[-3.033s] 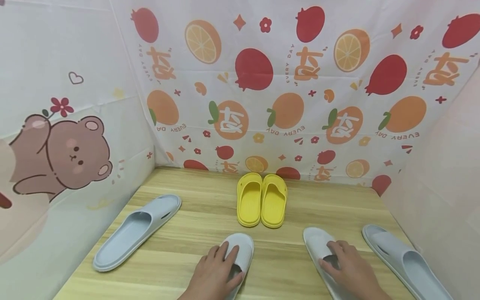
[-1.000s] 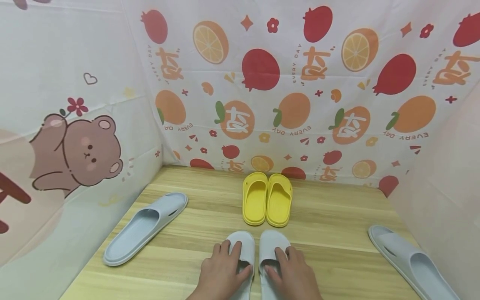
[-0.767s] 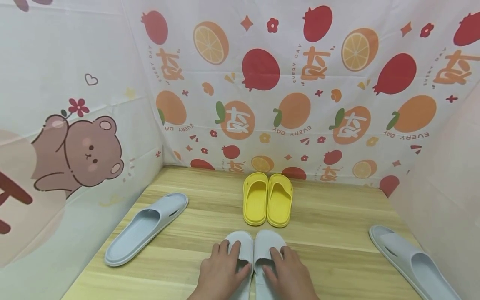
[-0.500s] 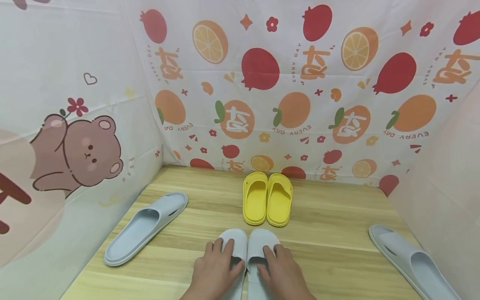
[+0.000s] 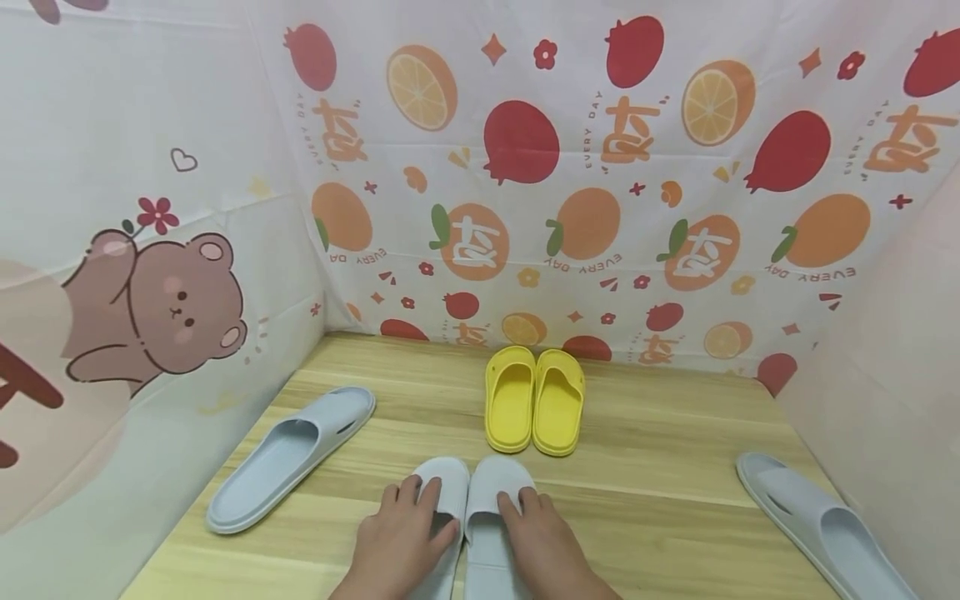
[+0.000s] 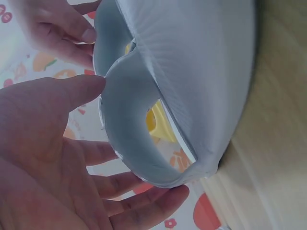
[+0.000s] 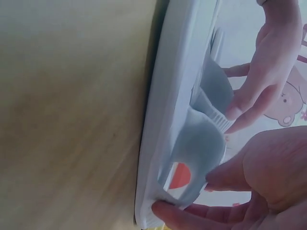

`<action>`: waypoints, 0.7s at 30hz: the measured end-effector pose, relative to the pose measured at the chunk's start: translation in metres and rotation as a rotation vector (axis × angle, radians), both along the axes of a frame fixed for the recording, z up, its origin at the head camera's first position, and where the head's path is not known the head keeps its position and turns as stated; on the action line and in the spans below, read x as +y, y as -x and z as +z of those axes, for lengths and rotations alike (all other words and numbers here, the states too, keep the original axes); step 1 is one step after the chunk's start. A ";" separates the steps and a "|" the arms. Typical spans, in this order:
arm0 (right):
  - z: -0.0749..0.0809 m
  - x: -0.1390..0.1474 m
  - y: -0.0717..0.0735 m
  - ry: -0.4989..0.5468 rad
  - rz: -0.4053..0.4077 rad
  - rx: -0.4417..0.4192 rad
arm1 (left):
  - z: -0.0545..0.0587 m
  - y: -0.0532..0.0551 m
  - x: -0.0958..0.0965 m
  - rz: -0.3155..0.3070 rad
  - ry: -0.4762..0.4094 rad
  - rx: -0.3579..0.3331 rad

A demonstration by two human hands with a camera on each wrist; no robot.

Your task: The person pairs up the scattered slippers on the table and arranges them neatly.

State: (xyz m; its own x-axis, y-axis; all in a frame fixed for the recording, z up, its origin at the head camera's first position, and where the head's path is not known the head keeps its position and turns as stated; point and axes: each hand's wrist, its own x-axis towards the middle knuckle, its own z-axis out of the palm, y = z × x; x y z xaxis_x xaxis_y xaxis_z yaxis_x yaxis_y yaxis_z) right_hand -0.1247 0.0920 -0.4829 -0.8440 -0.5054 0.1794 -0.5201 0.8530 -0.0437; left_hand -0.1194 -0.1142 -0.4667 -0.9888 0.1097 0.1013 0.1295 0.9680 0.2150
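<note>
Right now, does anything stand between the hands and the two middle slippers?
Nothing visible does: the left hand touches the left middle slipper, and the right hand touches the right middle slipper. The yellow pair stands farther ahead.

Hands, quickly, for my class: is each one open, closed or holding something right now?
Left hand: holding the left slipper of the side-by-side grey pair.
Right hand: holding the right slipper of that pair.

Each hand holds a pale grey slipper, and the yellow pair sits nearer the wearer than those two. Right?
Not nearer: the head view shows the yellow pair farther away, beyond the grey slippers held by the left hand and right hand.
</note>
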 end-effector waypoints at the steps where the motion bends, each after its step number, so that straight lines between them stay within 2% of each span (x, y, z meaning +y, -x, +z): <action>1: 0.001 0.000 0.001 0.011 0.012 -0.010 | 0.000 0.000 -0.001 0.005 0.006 0.002; 4: 0.002 -0.002 0.005 0.034 0.044 -0.018 | 0.000 0.000 -0.005 0.022 0.018 -0.005; 8: 0.001 -0.008 0.010 0.021 0.068 0.012 | -0.001 -0.001 -0.009 0.039 0.021 -0.009; 10: 0.001 -0.012 0.012 0.016 0.072 0.024 | -0.001 -0.003 -0.011 0.041 0.033 0.014; 15: -0.001 -0.024 0.017 0.018 0.071 0.075 | -0.002 -0.003 -0.018 0.027 0.063 0.127; 21: -0.002 -0.033 0.020 -0.006 0.057 0.169 | -0.003 0.002 -0.023 0.039 0.045 0.138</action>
